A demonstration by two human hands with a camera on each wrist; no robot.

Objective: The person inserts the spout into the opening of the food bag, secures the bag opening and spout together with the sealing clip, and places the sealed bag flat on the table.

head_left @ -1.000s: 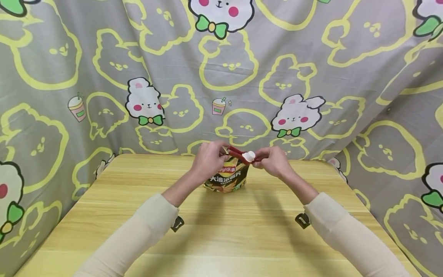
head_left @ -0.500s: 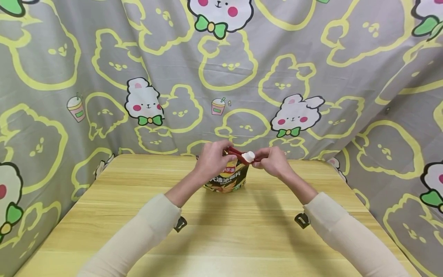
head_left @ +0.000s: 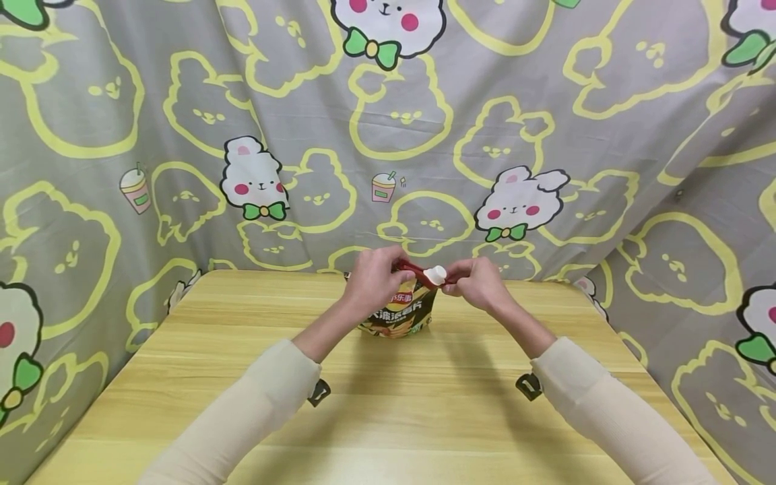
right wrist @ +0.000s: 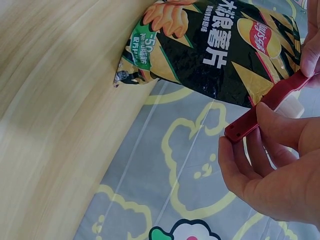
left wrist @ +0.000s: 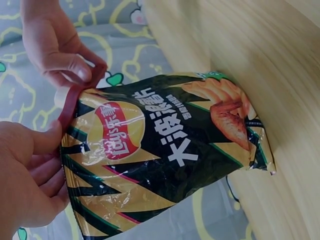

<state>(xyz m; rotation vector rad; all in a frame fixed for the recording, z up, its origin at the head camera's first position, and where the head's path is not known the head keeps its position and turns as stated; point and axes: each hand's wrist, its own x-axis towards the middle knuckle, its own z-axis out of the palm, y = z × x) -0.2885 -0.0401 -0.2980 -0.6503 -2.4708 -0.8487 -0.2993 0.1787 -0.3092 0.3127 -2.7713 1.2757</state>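
Observation:
A black and gold Lay's chip bag stands on the table, its upper edge raised between both hands. Along that edge lies a red bag clip with a white spout cap. My left hand pinches the clip near the middle of the bag's top, thumb on the near side and fingers behind the bag. At the clip's other end, my right hand grips it between thumb and curled fingers. In the left wrist view, the bag's top corner nearest the left hand extends past the clip.
The wooden table reaches back to a grey curtain with yellow and white cartoon animals, which also hangs at both sides. Black wrist mounts sit by the beige sleeves.
My left hand has shifted slightly right along the bag's top, covering more of the label and the red clip. The right hand stays in place at the clip's end.

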